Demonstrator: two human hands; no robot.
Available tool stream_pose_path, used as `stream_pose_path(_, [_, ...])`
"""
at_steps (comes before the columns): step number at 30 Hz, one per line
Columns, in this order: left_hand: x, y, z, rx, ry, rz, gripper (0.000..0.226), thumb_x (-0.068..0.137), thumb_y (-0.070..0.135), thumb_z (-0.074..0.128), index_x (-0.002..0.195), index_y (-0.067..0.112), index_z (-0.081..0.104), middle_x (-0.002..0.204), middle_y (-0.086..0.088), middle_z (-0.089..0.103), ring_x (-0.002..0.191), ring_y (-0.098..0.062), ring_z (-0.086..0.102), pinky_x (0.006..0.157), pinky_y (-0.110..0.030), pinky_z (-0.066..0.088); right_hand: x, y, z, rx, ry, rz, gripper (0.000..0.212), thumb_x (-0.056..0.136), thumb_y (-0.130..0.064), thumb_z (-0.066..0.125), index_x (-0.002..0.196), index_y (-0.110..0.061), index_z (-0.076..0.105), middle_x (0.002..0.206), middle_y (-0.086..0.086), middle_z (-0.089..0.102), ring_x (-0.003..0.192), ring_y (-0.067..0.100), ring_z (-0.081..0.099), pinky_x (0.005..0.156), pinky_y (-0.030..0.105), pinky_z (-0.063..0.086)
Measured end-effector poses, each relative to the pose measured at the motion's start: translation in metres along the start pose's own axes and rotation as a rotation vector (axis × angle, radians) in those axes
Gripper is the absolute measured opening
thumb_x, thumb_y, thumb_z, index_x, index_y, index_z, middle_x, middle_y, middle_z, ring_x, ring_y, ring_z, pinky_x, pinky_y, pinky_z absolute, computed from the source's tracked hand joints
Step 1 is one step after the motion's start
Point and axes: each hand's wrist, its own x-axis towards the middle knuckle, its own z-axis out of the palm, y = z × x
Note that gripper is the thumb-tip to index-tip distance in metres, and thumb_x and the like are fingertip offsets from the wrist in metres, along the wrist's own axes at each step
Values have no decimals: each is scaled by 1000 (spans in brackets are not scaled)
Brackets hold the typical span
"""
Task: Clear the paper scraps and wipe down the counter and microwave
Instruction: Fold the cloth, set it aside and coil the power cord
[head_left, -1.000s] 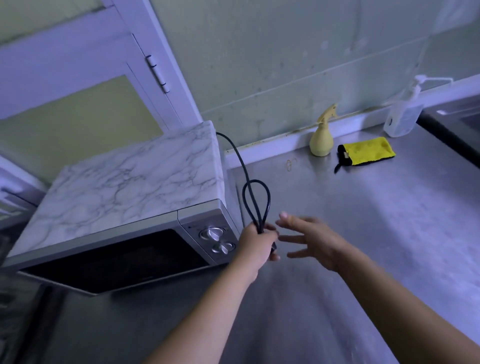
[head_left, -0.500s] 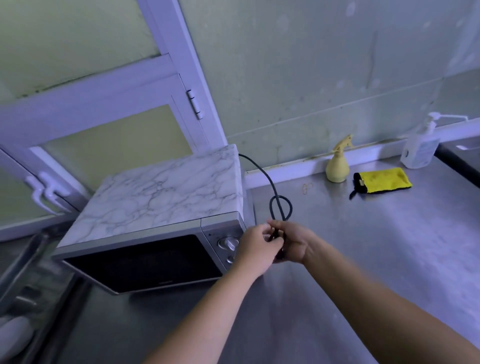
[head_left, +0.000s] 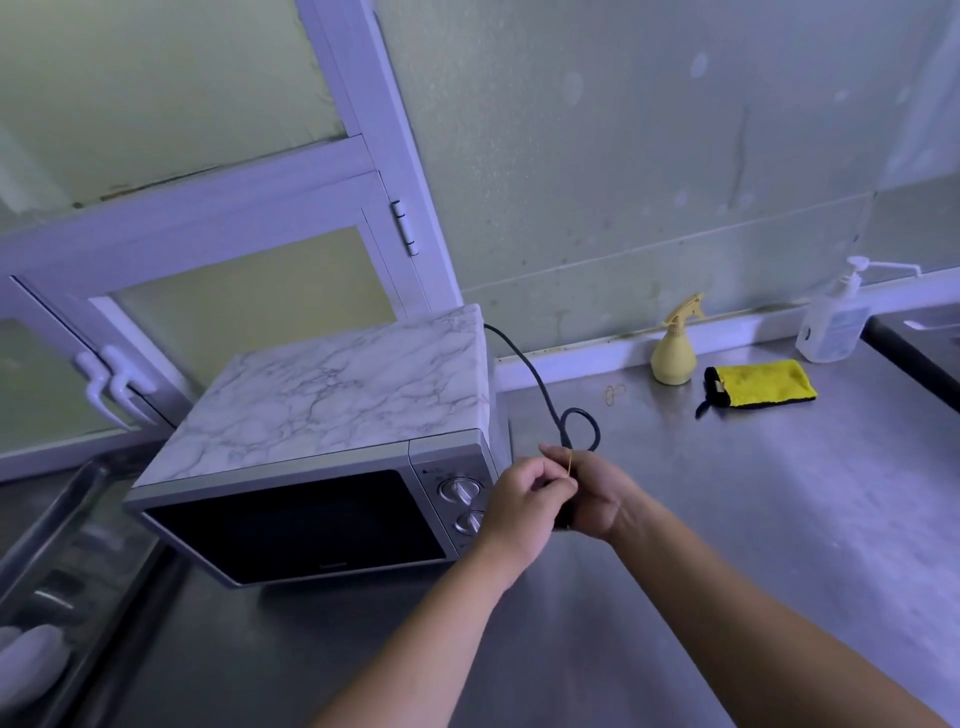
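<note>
Cord (head_left: 540, 387) comes out from behind microwave (head_left: 332, 405), so I can't see where it joins; past the loop its lower part is hidden inside right hand (head_left: 597, 493) and behind left hand (head_left: 519, 501); thin yellowish strand (head_left: 571, 462) pinched at the left fingertips is too small to ID. Microwave dial markings and pump bottle (head_left: 834, 325) label unreadable; small loops (head_left: 615, 393) on counter (head_left: 727, 493) too tiny to tell. Metal basin (head_left: 62, 519) at left is cut by the frame edge, w/ a blurred white obj (head_left: 26, 654) in the corner; both forearms cut off at bottom.
</note>
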Motion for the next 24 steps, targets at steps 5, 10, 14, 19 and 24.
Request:
stream_pose_path(5, [-28,5,-18,-72,-169,130,31,66,35,65,66,4,59,77,-5,62,92,-17,60,85,-24,43,-1,-4,-6,322,-25,-86,26,101,-18,55,77,-7,60,68,5,70,72,19,76,84,34,49])
stream_pose_path(10, [-50,-6,-34,-16,-208,172,22,72,25,62,62,6,56,68,-2,61,80,-14,60,75,-20,43,1,-4,-1,451,-64,-183,20,104,-27,50,98,-11,61,84,-2,77,75,9,76,88,53,52])
stream_pose_path(14, [-58,-13,-48,49,-174,97,20,77,27,61,63,13,60,59,1,55,61,-13,49,64,-27,37,-1,5,-9,442,-147,-108,19,99,-25,57,84,-15,59,73,-1,72,67,15,74,86,57,53])
stream_pose_path(19, [-58,2,-78,74,-6,142,22,76,22,62,55,19,67,52,5,57,53,-8,49,60,-24,38,-14,2,-27,4,-139,3,10,96,-17,57,87,-16,55,61,1,56,51,16,60,75,40,58])
stream_pose_path(24, [-49,34,-100,-398,91,152,18,72,11,65,58,1,69,43,2,38,50,-19,49,66,-37,52,-23,-11,-16,-146,-204,-40,22,90,-21,63,72,-14,53,59,1,52,47,15,50,63,30,55])
